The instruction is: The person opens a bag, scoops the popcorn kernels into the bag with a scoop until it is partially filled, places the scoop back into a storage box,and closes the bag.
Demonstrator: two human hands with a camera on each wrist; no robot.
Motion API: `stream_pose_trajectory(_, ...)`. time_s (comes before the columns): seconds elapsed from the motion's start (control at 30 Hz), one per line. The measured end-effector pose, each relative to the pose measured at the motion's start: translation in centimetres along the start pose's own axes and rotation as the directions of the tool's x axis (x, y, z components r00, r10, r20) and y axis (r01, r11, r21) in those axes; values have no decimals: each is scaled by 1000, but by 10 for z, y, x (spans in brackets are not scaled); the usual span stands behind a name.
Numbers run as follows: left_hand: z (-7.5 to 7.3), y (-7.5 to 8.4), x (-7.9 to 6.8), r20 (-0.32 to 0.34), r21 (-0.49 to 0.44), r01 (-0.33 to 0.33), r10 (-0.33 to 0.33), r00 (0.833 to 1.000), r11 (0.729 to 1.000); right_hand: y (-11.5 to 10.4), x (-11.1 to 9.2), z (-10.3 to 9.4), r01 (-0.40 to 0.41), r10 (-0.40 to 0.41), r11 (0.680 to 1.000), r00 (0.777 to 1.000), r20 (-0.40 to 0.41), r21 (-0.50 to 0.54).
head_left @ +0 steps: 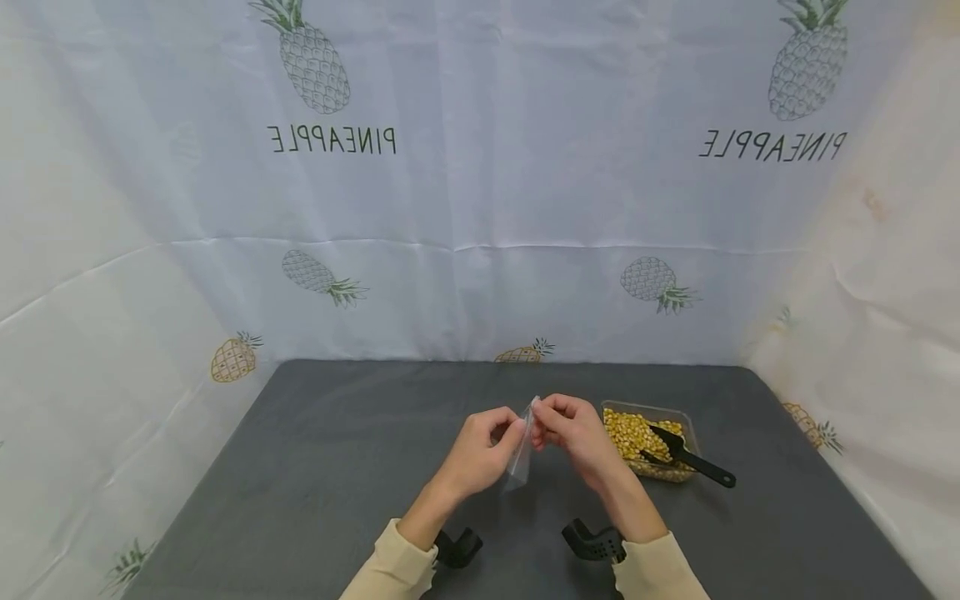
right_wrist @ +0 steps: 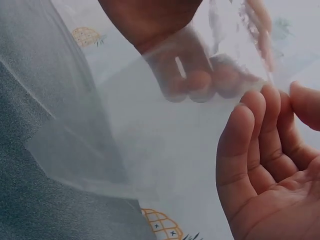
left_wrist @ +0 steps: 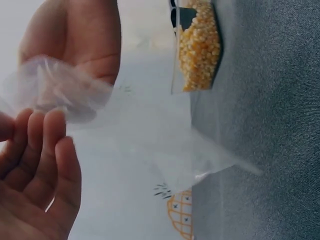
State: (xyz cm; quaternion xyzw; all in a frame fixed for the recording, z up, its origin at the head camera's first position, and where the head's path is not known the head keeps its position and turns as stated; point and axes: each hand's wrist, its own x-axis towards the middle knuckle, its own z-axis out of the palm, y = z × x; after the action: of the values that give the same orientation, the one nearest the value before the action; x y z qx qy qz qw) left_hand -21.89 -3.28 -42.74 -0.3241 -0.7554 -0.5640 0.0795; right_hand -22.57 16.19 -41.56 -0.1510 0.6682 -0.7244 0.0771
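A clear plastic bag hangs upright between both hands above the dark table. My left hand pinches its top edge between thumb and curled fingers. On the other side, my right hand pinches the same top edge with thumb and fingertips. In the left wrist view the bag spreads down to a pointed lower corner, with nothing inside it. The right wrist view shows the left fingers through the clear film. Right of the hands stands a clear plastic tub of yellow corn kernels.
A black scoop lies in the kernels, its handle sticking out over the tub's front right rim. The grey table ends at a white pineapple-print curtain behind and at both sides. A black wrist mount sits on each forearm.
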Motion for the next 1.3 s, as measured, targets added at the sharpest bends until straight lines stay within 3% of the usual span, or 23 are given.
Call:
stream_pose_trajectory(0.37, 1, -2, 0, -67, 129, -25, 34, 997, 991, -8, -4, 10, 3, -1, 989, 1000, 15, -150)
stream_pose_trajectory(0.73, 2, 2, 0, -91, 148, 12, 2, 996, 989, -5, -2, 12, -7, 6, 992, 1000, -5, -127)
stream_pose_trajectory(0.93, 1, 3, -1, -47, 12, 58, -58, 997, 998, -4, -3, 10, 8, -2, 996, 998, 66, -85)
stream_pose_trajectory(1.07, -1, 15, -1, -6, -101, 91, -92, 996, 991, -3, -3, 10, 9, -7, 1000, 990, 138, -13)
stream_pose_trajectory(1.3, -1, 9, -1, -4, -176, 75, -77, 997, 981, -5, -5, 11, 29, -49, 995, 974, 222, 93)
